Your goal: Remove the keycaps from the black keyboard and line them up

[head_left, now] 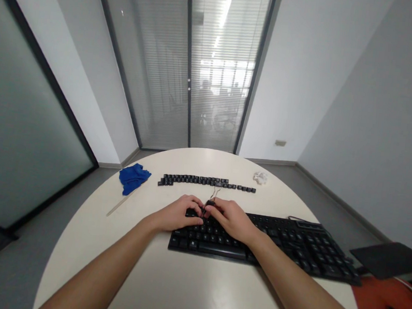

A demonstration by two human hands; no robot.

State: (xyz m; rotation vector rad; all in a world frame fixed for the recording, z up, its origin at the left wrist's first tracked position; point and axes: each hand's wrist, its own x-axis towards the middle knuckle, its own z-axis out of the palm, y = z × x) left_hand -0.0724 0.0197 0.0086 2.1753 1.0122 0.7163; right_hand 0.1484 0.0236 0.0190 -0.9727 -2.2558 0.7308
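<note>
- Worktop (211,291): pale, with a rounded far edge; it carries everything listed below.
- Keyboard (303,237): black, lying right of the worktop's centre, its right end reaching the right edge. Many keys are seated, including the number block and space bar; those under the fingers are hidden.
- Right hand (234,219): above the keyboard's left half, thumb and forefinger closed on a small dark tool.
- Left hand (178,214): at the keyboard's far left corner, thumb and fingers narrowly spaced; whether they grip anything cannot be told.
- Blue cloth (133,177): crumpled, near the worktop's far left edge.
- Loose keycaps (196,180): lined up in rows toward the far edge, off the keyboard. Removal appears partly done, with many keys left in place.
- Thin stick (119,205): slanting nearward from the cloth, near the left edge.
- White wad (260,177): near the far right edge.
- Dark tool (210,203): smallest; its wire ends point toward the far edge.
</note>
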